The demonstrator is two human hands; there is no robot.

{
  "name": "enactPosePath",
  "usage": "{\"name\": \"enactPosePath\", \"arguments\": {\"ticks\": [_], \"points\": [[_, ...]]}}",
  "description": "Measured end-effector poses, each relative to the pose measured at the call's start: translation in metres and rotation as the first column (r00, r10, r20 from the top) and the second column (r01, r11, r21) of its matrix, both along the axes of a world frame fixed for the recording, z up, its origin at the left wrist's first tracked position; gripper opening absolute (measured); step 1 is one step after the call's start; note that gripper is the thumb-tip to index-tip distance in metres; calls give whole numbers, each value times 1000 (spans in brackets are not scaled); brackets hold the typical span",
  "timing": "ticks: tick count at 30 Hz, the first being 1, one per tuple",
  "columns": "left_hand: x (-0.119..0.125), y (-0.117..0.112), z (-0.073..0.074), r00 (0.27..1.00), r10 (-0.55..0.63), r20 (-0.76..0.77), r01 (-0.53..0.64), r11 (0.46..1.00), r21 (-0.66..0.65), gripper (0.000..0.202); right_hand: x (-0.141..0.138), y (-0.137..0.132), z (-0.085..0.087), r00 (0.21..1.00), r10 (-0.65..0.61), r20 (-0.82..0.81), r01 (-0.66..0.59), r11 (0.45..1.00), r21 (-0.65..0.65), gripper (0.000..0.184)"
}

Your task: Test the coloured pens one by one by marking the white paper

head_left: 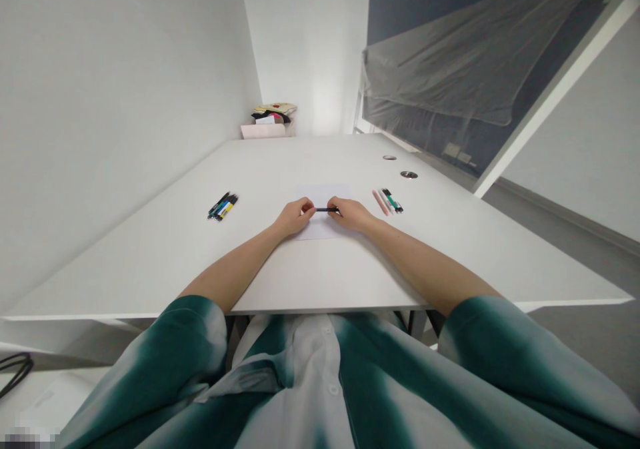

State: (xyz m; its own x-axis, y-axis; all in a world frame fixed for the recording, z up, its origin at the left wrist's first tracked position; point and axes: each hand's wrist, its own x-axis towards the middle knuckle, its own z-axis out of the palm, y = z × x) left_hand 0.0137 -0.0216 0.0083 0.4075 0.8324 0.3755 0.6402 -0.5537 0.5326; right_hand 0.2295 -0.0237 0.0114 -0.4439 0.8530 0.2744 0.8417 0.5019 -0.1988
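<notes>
A dark, slim pen point(323, 210) lies level between my two hands, just above or on a white sheet of paper point(320, 230). My left hand point(296, 216) pinches its left end between thumb and fingers. Around the right end, the fingers of my right hand point(349, 213) are closed. Whether the pen is capped cannot be made out, since my fingers hide both ends. The paper rests on the white table point(270, 262), partly covered by my hands.
To the left lies a bunch of several pens point(223, 206), dark with some blue and yellow. On the right, several more pens point(388, 201) lie side by side. Two round grommets point(409, 175) sit near the right edge. A pink box point(263, 130) with items stands at the far end.
</notes>
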Motion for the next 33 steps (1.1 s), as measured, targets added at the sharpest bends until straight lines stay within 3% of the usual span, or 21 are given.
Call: {"name": "enactPosePath", "arguments": {"ticks": [9, 18, 26, 33], "points": [[-2, 10, -4, 999, 5, 53, 1, 995, -98, 29, 1, -1, 0, 1000, -12, -3, 12, 1000, 0, 21], [-5, 20, -11, 944, 7, 330, 52, 984, -169, 24, 1, 1, -1, 1000, -16, 17, 16, 1000, 4, 21], [-6, 18, -10, 960, -7, 279, 65, 978, -200, 25, 2, -1, 1, 1000, -25, 18, 26, 1000, -10, 24], [-14, 26, -10, 937, 111, 332, -38, 975, -220, 24, 9, 2, 2, 996, -86, -21, 86, 996, 11, 25]]}}
